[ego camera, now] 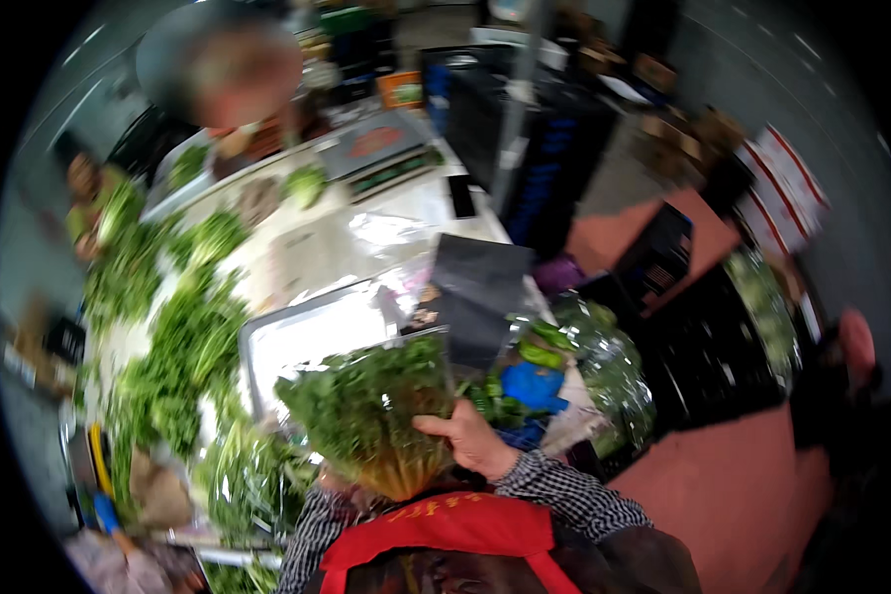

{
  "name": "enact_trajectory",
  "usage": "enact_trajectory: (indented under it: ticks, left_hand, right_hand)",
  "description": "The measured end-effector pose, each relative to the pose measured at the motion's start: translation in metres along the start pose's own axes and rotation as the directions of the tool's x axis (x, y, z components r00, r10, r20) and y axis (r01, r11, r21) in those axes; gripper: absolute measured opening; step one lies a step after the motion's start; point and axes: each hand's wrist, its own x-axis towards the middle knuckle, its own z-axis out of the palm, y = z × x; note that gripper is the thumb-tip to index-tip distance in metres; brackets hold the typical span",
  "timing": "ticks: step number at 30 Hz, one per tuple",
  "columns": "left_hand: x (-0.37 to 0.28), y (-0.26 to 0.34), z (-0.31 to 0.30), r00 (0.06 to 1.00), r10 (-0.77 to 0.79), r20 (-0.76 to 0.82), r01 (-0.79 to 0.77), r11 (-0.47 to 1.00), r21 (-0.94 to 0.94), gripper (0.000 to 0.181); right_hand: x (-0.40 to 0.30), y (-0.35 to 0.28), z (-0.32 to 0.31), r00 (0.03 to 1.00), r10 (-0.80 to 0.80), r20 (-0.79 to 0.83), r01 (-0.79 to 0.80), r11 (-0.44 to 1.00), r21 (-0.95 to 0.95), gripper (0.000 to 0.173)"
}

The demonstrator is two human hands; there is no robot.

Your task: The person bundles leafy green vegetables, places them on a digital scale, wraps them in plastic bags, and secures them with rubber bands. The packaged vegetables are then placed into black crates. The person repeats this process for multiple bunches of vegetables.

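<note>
A clear plastic bag of leafy greens (375, 401) is held up close to my chest, with leaves at its far end and pale stems towards me. My right hand (475, 439) grips its right side, thumb across the front. At its lower left, my left hand (338, 481) supports the bag and is mostly hidden by it. Beneath and beyond the bag lies a shiny metal tray (327, 319). A dark flat sheet (482, 297) is just right of the tray. Bagged greens (249, 479) lie by my left forearm.
Loose leafy greens (185, 334) cover the table's left side. A weighing scale (379, 152) stands at the far end, near a metal post (516, 111). Bagged vegetables (605, 371) and a blue item (531, 386) are at right, beside a black crate (702, 356). Other people stand around the table.
</note>
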Motion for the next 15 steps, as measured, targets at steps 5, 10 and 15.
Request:
enact_trajectory:
  ticks: [5, 10, 15]
  left_hand:
    - [0.003, -0.036, -0.01, 0.966, -0.259, -0.011, 0.256, 0.946, 0.199, 0.06]
    - [0.012, -0.069, -0.059, 0.86, -0.51, 0.027, 0.48, 0.825, 0.299, 0.06]
    - [0.013, -0.079, -0.072, 0.837, -0.537, -0.104, 0.539, 0.776, 0.327, 0.058]
  right_hand:
    - [-0.03, -0.031, -0.049, 0.974, -0.161, -0.157, 0.165, 0.986, 0.007, 0.045]
    - [-0.087, -0.07, -0.121, 0.797, -0.531, -0.289, 0.324, 0.779, -0.537, 0.032]
    - [-0.139, -0.096, -0.204, 0.504, -0.447, -0.739, 0.442, 0.869, -0.223, 0.035]
